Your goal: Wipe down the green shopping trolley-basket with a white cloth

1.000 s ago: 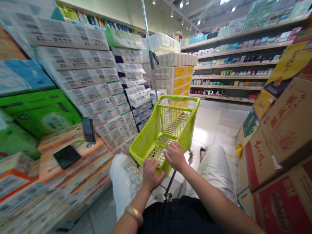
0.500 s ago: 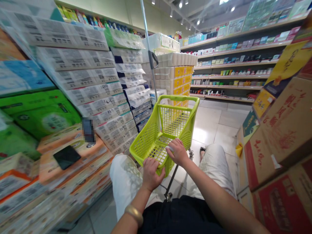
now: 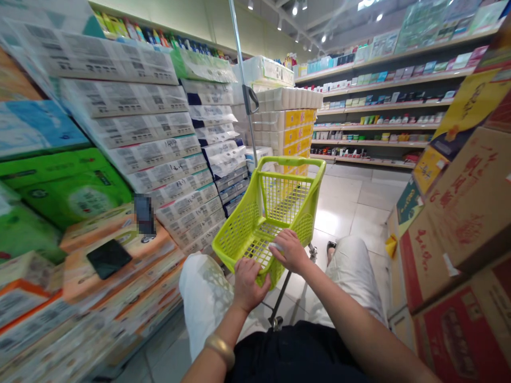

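Note:
Between my knees stands a lime-green plastic shopping cart with a slatted basket. My left hand is closed over its near rim, thumb at the outside and fingers on top. To the right, my right hand is bent over the same near rim, close to the corner. A small white piece shows at its fingertips; its kind is too small to tell. No goods are visible in the basket, though my hands hide part of the near edge.
On the left, packaged stacks rise beside a dark phone-like slab and a pixelated upright device on orange packs. Cardboard cartons line the right. Stocked shelves stand behind a tiled floor. A metal pole rises behind the cart.
My right hand has shifted slightly down and left along the rim, the white piece moving with it. My left hand and the cart stay in place.

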{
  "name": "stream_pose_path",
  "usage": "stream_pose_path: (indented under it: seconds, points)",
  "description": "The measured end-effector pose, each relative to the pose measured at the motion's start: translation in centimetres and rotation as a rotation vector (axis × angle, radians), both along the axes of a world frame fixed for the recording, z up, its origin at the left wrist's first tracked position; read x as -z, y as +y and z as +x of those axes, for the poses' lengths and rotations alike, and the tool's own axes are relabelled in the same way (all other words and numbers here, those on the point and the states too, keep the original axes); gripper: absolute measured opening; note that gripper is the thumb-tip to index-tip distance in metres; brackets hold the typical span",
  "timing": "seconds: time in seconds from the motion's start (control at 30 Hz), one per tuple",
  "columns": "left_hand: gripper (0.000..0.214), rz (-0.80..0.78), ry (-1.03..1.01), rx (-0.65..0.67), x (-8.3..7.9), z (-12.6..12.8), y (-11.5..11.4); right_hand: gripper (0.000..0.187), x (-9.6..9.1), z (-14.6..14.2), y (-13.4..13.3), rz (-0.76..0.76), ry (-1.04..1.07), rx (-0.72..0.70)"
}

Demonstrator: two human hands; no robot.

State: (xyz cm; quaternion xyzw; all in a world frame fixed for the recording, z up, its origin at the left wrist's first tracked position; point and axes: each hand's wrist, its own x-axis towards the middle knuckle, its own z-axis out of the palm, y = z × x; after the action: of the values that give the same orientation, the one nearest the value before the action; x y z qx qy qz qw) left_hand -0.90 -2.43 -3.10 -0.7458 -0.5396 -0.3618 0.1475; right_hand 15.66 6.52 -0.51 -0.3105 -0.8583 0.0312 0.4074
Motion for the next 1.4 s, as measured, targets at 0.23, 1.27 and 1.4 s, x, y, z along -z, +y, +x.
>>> stream_pose_path:
  seconds: [0.23,1.27,1.4]
  points:
    - [0.014,0.011,0.002,0.003,0.2,-0.3,0.1,0.014,1.0,-2.2,-3.4,-0.053,0.096,0.055]
    - [0.014,0.008,0.017,-0.019,0.0,0.4,0.7,0.013,0.3,0.3,0.7,-0.029,0.044,0.046]
    - [0.012,0.008,0.025,-0.008,0.0,0.2,0.5,0.008,1.4,-1.5,-2.8,-0.052,0.129,0.08]
